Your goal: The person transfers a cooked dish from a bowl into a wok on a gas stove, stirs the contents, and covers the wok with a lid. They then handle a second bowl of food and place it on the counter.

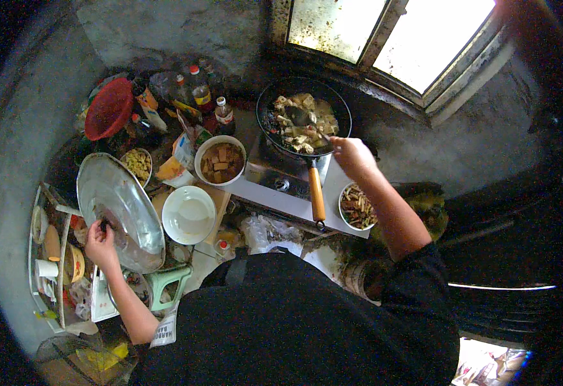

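My left hand [100, 243] grips the small dark knob of a large round metal pan lid [136, 212], which is tilted on edge at the left. With my right hand [351, 152] I hold the handle of a dark spatula or ladle [300, 116], its head in the food. That food [327, 118], pale chunks in some liquid, lies in a black wok [264, 130] on the gas stove [279, 173]. The wok's wooden handle [316, 193] points towards me, and neither hand touches it.
Left of the stove are a bowl of brown chunks in liquid [221, 161], a white bowl [189, 214], several bottles [199, 89] and a red plastic basket [110, 108]. A bowl of cut food [356, 205] stands right of the handle. A window [378, 43] rises behind; a green stool [170, 287] and shelf rack are lower left.
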{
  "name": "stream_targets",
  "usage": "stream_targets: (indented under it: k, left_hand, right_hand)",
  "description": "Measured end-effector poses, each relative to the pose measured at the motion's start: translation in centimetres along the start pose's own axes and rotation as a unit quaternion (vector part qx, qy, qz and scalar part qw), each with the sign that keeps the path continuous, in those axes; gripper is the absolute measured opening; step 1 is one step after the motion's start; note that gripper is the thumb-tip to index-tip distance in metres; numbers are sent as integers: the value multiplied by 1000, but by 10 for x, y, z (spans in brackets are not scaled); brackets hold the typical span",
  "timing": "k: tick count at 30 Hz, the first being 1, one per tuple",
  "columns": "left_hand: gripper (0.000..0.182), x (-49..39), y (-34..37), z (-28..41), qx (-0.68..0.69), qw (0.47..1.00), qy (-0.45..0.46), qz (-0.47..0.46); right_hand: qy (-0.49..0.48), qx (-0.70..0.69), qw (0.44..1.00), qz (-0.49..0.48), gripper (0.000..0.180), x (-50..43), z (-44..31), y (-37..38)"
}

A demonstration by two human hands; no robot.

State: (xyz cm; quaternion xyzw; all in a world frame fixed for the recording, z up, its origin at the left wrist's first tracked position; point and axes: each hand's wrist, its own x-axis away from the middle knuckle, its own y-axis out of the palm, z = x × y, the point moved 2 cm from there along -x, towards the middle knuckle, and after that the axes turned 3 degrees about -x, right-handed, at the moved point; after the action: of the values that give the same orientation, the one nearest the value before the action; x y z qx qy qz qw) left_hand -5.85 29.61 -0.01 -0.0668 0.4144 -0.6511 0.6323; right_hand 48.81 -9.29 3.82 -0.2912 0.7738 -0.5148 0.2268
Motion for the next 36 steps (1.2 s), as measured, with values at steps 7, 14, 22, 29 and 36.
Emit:
stream_targets:
  k: [7,14,22,29,36]
  left_hand:
    - [27,11,-9,19,-38,999,-20,-13]
    - [27,26,-34,12,-24,999,-37,-6]
    - [27,36,-53,9,-46,998,-50,6]
    - [26,38,-31,-8,-2,999,-33,0]
    - [26,29,-13,4,0,999,-36,-15]
  right_hand:
    - [60,31,998,-17,21,-67,70,-28]
    - [327,-307,864,-228,21,-123,138,-41]
    - [186,-440,854,-208,35,-101,105,30]
    - [-139,-85,984,-76,50,-85,86,10]
    - [-81,21,990,-118,42,-27,22,-55]
